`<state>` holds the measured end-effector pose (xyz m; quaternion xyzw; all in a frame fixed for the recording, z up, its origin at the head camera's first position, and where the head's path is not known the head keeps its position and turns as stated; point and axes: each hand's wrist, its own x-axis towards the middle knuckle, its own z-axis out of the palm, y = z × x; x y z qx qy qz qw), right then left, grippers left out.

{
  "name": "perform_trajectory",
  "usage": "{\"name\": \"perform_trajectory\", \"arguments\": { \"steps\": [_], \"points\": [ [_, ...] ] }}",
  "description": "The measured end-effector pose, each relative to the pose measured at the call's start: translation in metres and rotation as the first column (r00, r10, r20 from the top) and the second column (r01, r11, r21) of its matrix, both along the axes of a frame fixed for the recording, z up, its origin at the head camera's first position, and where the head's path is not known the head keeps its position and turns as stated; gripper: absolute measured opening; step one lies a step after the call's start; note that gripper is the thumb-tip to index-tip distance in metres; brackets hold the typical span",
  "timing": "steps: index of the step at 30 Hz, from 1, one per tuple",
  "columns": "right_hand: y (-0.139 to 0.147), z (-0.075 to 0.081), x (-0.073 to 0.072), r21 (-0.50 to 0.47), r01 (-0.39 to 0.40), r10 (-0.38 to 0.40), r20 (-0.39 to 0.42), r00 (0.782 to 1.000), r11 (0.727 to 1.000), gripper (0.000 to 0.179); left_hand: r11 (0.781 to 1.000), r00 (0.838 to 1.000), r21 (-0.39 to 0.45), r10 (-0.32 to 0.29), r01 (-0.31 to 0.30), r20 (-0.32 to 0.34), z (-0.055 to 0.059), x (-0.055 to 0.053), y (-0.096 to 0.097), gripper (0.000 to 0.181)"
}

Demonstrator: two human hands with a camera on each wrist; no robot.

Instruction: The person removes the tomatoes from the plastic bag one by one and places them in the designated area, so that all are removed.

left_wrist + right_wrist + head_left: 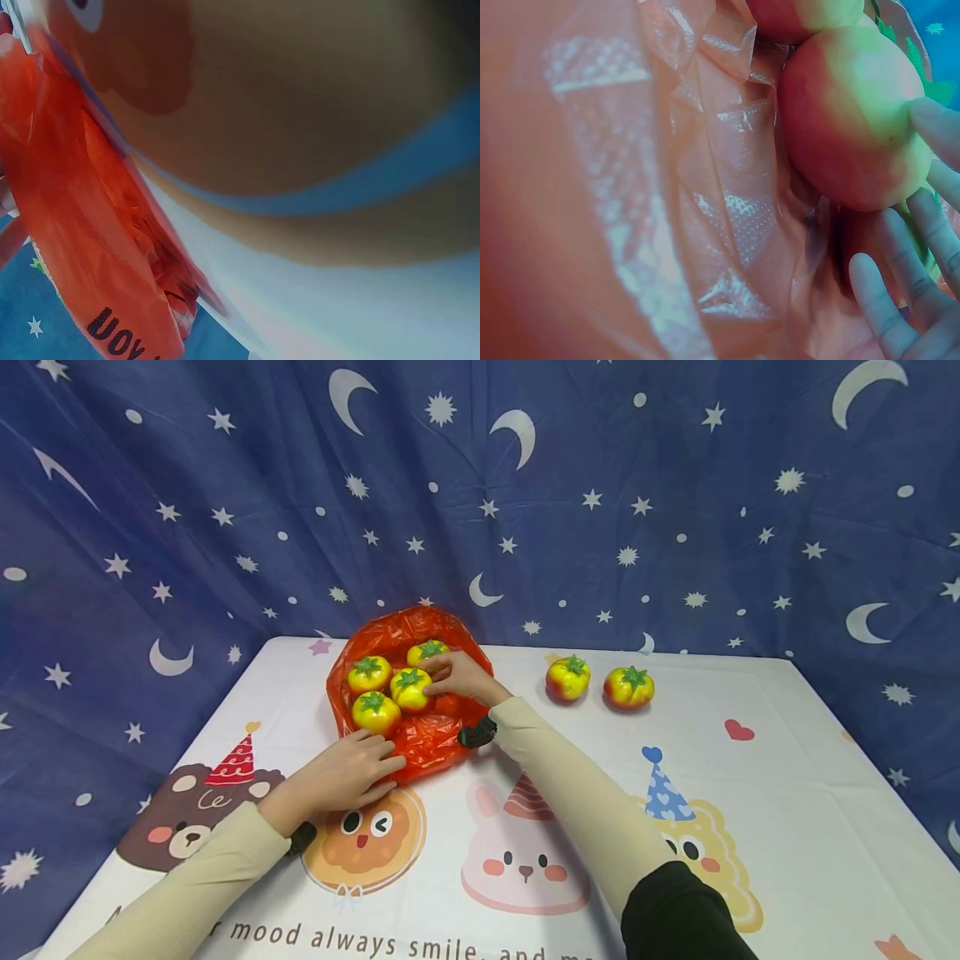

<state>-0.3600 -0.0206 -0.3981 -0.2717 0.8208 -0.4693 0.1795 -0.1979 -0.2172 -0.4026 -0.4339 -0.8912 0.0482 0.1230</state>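
A red plastic bag (431, 743) sits wide open on the white tabletop (817, 843), its mouth facing up and its rim spread around the fruit inside. The left hand (341, 777) is at the bag's near edge, fingers over the rim and thumb on the outer side, gripping the plastic; dark lettering (124, 341) shows on the bag beside that hand in the left wrist view. Four red-and-yellow tomatoes with green leafy tops lie in the bag. The front tomato (377, 716) is just beyond the left hand's fingers, and the left tomato (367, 677) lies farther beyond it. The right hand (461, 675) reaches in over the bag's right side, its fingers loosely spread rather than closed, the thumb touching the middle tomato (408, 692), which is just left of that hand. The back tomato (427, 652) lies just past the right hand's fingertips, partly covered by them. Outside the bag, to the right of the right hand and well apart from it, two more tomatoes (567, 680) rest on the tabletop near each other, leafy tops upward.
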Motion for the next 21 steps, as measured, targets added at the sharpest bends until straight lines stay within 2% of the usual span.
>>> {"name": "perform_trajectory", "arguments": {
  "steps": [15, 19, 21],
  "points": [
    [0.0017, -0.0026, -0.0016, -0.041, -0.012, 0.011, -0.020, 1.000, 0.999, 0.042, 1.000, 1.000, -0.007, 0.005, -0.005, 0.015, 0.0024, -0.0002, -0.0001, 0.026],
    [0.0017, -0.0044, -0.0040, -0.027, 0.011, -0.011, -0.008, 1.000, 1.000, 0.039, 1.000, 1.000, -0.008, 0.005, -0.005, 0.012, 0.0018, -0.0002, -0.0004, 0.026],
    [0.0020, 0.0004, -0.0012, -0.012, 0.020, -0.020, -0.021, 1.000, 1.000, 0.038, 1.000, 1.000, -0.008, 0.004, -0.004, 0.007, 0.0017, -0.0002, -0.0004, 0.026]
  ]
}}
